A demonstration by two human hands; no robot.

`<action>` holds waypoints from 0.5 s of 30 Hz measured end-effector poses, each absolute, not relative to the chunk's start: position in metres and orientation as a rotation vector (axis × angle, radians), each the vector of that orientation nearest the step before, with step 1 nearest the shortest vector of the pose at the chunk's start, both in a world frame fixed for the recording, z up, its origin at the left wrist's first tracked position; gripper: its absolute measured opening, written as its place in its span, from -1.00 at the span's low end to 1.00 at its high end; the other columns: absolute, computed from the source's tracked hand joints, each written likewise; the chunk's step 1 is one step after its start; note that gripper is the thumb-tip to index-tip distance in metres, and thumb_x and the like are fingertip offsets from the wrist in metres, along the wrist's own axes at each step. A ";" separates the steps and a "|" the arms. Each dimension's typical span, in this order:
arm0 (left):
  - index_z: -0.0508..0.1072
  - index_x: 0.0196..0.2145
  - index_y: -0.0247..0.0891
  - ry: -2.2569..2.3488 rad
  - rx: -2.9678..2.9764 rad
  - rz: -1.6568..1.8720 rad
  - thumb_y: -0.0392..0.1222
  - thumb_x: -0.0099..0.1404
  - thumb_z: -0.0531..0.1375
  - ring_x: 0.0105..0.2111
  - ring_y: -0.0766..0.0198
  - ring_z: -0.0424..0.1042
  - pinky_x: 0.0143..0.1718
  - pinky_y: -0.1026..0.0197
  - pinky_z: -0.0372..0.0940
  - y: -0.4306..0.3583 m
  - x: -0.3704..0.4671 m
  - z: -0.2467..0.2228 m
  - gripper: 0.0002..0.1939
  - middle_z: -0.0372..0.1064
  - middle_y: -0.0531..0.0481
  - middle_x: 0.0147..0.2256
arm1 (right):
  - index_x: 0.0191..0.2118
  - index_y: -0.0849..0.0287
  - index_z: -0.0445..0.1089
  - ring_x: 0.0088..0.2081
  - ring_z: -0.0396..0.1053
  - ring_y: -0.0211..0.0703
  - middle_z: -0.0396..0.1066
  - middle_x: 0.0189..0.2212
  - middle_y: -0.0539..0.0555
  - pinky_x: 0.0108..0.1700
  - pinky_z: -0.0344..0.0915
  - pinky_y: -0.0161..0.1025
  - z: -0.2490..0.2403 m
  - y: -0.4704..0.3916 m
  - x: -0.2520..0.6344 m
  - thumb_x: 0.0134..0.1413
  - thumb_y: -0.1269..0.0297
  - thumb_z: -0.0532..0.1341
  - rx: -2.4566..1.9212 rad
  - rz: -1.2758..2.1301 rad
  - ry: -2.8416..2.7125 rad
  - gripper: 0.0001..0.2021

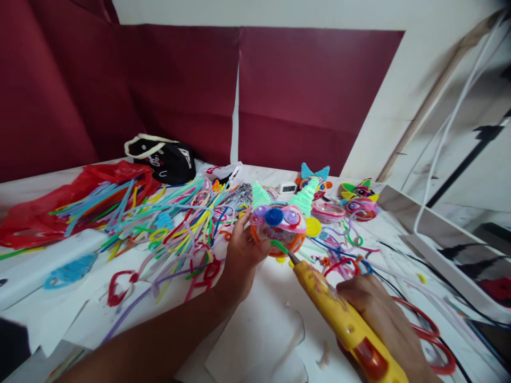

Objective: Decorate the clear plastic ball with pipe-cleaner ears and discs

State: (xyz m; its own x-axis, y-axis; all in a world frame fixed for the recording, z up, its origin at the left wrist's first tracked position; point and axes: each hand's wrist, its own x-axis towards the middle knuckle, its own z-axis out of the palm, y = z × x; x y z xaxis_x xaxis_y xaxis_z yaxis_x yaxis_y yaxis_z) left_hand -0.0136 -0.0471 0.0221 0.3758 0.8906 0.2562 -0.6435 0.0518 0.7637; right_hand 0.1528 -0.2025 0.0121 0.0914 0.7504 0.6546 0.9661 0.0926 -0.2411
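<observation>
My left hand is closed round the side of a pipe-cleaner animal craft. This piece has mint-green pointed ears, purple coiled eyes, a blue coiled nose and an orange rim. In my right hand is a yellow hot glue gun, its metal nozzle pointing up and left. The nozzle tip is close to a short green strip at the craft's lower front; whether they touch I cannot tell. A yellow coiled disc shows at the craft's right side.
Loose pipe cleaners spread across the left, beside a red plastic bag and a black pouch. Finished-looking crafts and a small white digital display stand behind. Red-handled scissors and a black cable lie at right.
</observation>
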 end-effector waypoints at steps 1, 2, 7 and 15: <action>0.33 -0.07 -0.24 0.319 0.949 1.195 -0.07 -0.03 0.48 0.02 0.05 0.44 0.04 0.07 0.36 -0.047 -0.014 0.022 -0.38 0.42 -0.12 -0.01 | 0.04 0.05 0.39 -0.01 0.40 -0.07 0.38 0.06 0.15 -0.04 0.42 -0.07 0.013 -0.203 0.152 0.27 0.16 0.20 -1.711 -0.408 -1.733 -0.74; 0.33 -0.08 -0.24 0.316 0.948 1.192 -0.07 -0.04 0.48 0.01 0.04 0.44 0.04 0.06 0.36 -0.048 -0.014 0.022 -0.38 0.42 -0.12 -0.01 | 0.05 0.07 0.38 -0.02 0.40 -0.07 0.38 0.06 0.15 -0.04 0.42 -0.06 0.014 -0.203 0.152 0.28 0.16 0.20 -1.719 -0.408 -1.760 -0.73; 0.31 -0.08 -0.22 0.305 0.953 1.177 -0.05 -0.04 0.48 -0.03 0.03 0.47 -0.05 0.07 0.42 -0.048 -0.014 0.022 -0.37 0.46 -0.10 -0.08 | 0.07 0.14 0.37 -0.04 0.41 -0.08 0.37 0.07 0.16 -0.02 0.41 -0.03 0.017 -0.204 0.149 0.29 0.17 0.18 -1.749 -0.428 -1.848 -0.70; 0.29 -0.03 -0.22 0.321 0.956 1.142 0.00 -0.06 0.48 -0.13 0.06 0.52 -0.20 0.14 0.47 -0.048 -0.013 0.023 -0.30 0.48 -0.12 -0.09 | 0.05 0.10 0.38 -0.03 0.41 -0.08 0.37 0.07 0.15 -0.02 0.41 -0.05 0.021 -0.204 0.147 0.29 0.18 0.19 -1.775 -0.491 -1.917 -0.73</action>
State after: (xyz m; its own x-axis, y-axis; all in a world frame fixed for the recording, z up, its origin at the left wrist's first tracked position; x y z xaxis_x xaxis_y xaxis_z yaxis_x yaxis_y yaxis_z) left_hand -0.0125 -0.0482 0.0228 0.4227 0.8747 0.2372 -0.6225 0.0900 0.7774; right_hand 0.1473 -0.2039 0.0208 -0.0446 0.8223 0.5674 0.9937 0.0948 -0.0593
